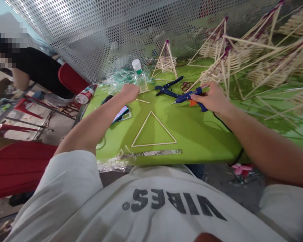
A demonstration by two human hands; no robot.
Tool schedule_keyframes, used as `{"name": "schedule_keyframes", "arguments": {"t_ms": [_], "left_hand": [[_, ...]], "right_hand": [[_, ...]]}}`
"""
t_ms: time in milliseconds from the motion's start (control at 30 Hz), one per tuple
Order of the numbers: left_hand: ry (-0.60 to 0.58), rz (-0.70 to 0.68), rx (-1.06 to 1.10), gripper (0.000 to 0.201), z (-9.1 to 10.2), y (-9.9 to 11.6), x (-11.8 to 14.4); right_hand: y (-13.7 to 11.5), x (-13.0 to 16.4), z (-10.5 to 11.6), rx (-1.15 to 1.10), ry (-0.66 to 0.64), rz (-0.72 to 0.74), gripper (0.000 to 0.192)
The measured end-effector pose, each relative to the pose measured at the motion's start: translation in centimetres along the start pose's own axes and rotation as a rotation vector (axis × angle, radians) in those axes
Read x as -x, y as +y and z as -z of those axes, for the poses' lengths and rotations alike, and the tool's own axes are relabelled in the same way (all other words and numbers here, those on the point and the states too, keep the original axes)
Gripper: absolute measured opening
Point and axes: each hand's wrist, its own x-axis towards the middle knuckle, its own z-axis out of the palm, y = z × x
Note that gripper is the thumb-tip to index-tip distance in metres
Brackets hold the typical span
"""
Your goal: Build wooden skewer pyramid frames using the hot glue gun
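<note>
My right hand (213, 97) grips a blue glue gun (189, 98) with an orange trigger, its nozzle pointing left over the green table (204, 141). My left hand (129, 92) is closed over thin wooden sticks (143, 100) lying near a small clear bottle (139, 75) with a white cap. A flat triangle of sticks (154, 131) lies on the table in front of me. Blue pliers (168, 88) lie between my two hands.
Many stick pyramids (242, 60) crowd the table's right and back. A phone (121, 114) lies by my left forearm, with a plastic bottle (85, 94) at the table's left edge. Perforated metal sheet (103, 30) stands behind. A seated person (27, 67) and red chairs (17, 164) are at left.
</note>
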Motion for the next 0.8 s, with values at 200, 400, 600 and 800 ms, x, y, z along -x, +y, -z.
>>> {"name": "schedule_keyframes", "arguments": {"t_ms": [200, 400, 600, 800], "left_hand": [[-0.007, 0.023, -0.122, 0.032, 0.4, -0.2, 0.1], [0.080, -0.038, -0.075, 0.036, 0.8, -0.8, 1.2], [0.314, -0.145, 0.139, 0.019, 1.6, 0.0, 3.3], [0.688, -0.237, 0.440, 0.009, 4.0, 1.3, 4.2]], "right_hand": [[0.0, -0.2, -0.1, -0.022, 0.029, 0.024, 0.078], [0.0, -0.2, 0.1, -0.006, -0.015, 0.004, 0.079], [-0.3, 0.1, 0.0, 0.024, -0.030, 0.017, 0.069], [-0.5, -0.2, -0.5, -0.164, 0.001, -0.056, 0.063]]}}
